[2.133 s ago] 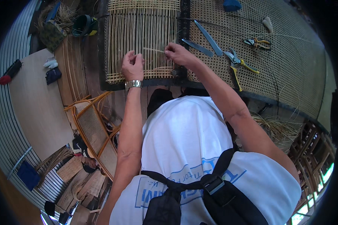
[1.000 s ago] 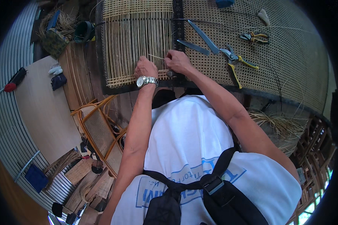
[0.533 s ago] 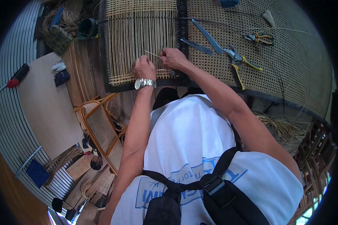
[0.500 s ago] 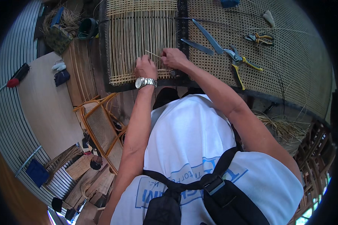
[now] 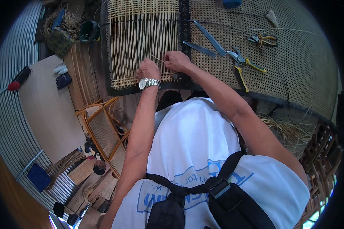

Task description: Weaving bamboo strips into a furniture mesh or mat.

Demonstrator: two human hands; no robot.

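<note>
Long pale cane strands [image 5: 130, 42] run lengthwise over a dark-framed panel, with cross-weaving at its far and near ends. My left hand [image 5: 148, 69], a metal watch on its wrist, rests curled on the strands near the front edge. Its fingertips are mostly hidden, so what they grip cannot be made out. Just to its right, my right hand [image 5: 176, 61] is closed in a pinch on a thin cane strip [image 5: 156, 58]. The strip's free end sticks out leftward above my left hand. A small dark object [image 5: 177, 76] lies on the frame below my right hand.
On the woven cane sheet [image 5: 256, 72] to the right lie yellow-handled shears [image 5: 237, 59], a pointed blade [image 5: 199, 49] and pliers [image 5: 262, 39]. A rattan chair [image 5: 103, 131] stands at the lower left. Loose cane bundles [image 5: 284, 129] lie at the right, and a dark bucket [image 5: 89, 31] is far left.
The cane strip's free end has shifted slightly right and nearer. Both hands stay almost in place, with my right hand a touch lower in the picture.
</note>
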